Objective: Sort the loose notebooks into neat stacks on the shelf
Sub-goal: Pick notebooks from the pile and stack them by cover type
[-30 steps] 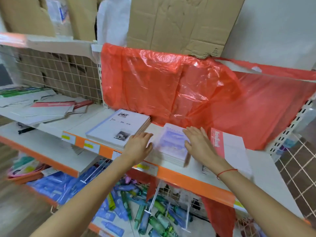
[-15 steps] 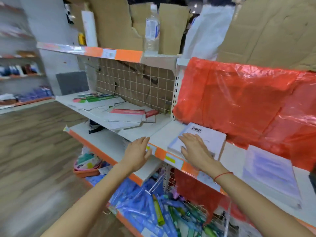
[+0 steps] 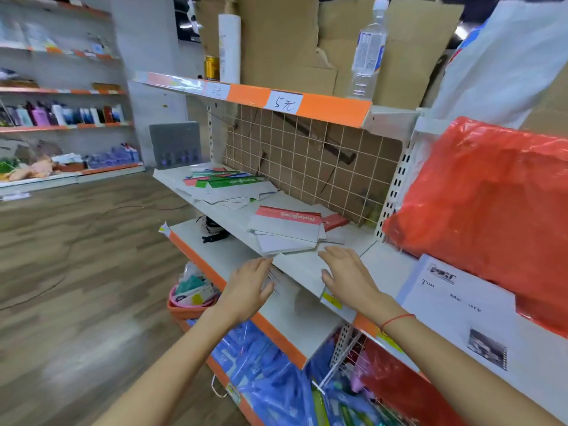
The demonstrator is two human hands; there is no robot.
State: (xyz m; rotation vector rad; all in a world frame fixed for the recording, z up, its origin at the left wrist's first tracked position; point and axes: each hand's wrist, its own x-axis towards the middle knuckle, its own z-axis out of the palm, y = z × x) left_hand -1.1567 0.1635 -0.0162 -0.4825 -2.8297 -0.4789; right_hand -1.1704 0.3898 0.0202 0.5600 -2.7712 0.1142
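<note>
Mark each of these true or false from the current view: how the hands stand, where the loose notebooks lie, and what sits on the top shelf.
1. Both hands are empty. True: the left hand and right hand reach forward with relaxed fingers, gripping nothing.
2. The red-banded notebook is held in the right hand. False: it lies on the shelf beyond both hands, on top of a loose pile.
3. The green-banded notebooks lie farther along the same shelf. True.
4. The clear plastic bottle lies on its side. False: it stands upright on the top shelf.
5. The white notebook on the right sits below the red plastic sheet. True.
</note>
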